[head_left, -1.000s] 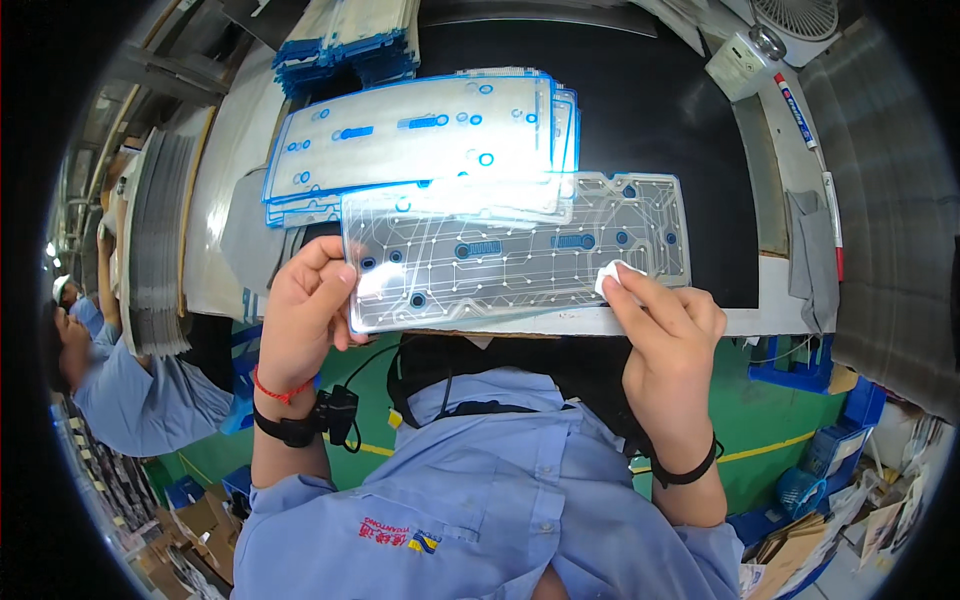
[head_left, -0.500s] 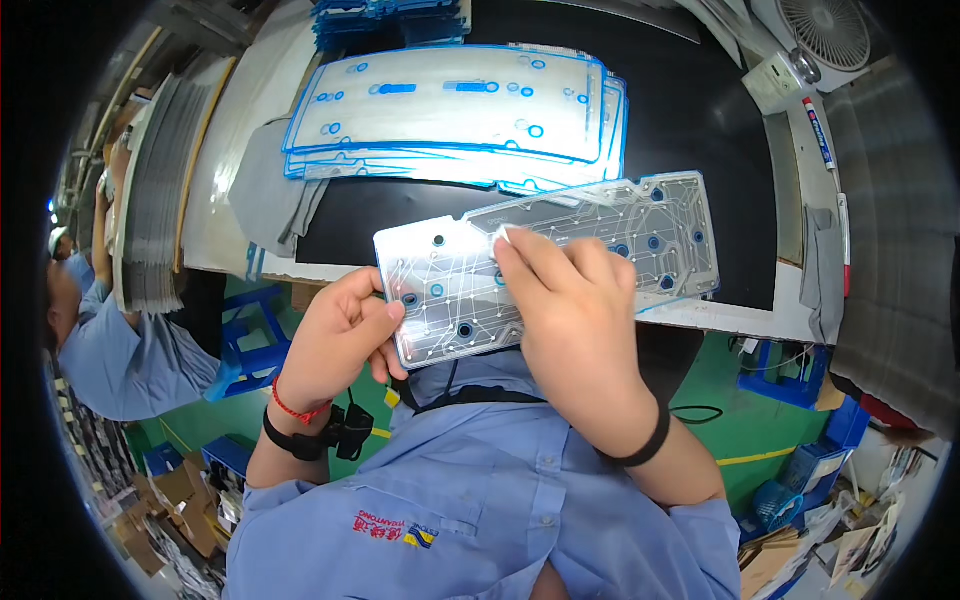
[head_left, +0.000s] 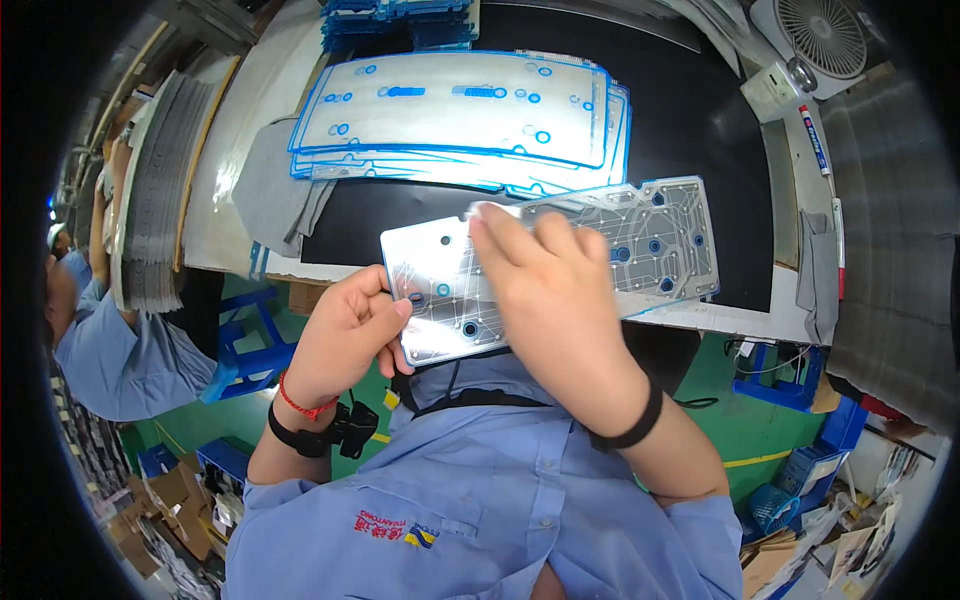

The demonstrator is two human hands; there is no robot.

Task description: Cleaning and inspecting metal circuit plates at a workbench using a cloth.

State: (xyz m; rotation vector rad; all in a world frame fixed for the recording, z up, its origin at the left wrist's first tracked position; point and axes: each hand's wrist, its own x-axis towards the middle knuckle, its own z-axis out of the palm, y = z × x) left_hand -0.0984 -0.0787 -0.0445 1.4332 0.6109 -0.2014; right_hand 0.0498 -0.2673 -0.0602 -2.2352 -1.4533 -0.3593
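Observation:
A clear keyboard membrane (head_left: 660,225) with silver traces, blue-ringed holes and a notched far edge lies tilted in front of me, partly over the table's near edge. Its left end is pinched between the thumb and fingers of my left hand (head_left: 350,320). My right hand (head_left: 555,290) is over the membrane's left-middle part, fingers bent and pressed together near the far edge. A small white wipe (head_left: 510,211) shows at those fingertips, mostly hidden by them. Beyond lies a stack of blue-edged clear sheets (head_left: 450,120).
A grey cloth (head_left: 270,190) lies left of the stack. More blue-edged pieces (head_left: 400,25) are piled at the back. At right are a fan (head_left: 822,38), a marker (head_left: 815,140) and another grey cloth (head_left: 818,270). A co-worker (head_left: 130,340) sits at far left beside stacked grey sheets (head_left: 165,190).
My right hand has slid left and away from me across the membrane, carrying the white wipe to its far edge. The left hand keeps its grip, shifted only slightly.

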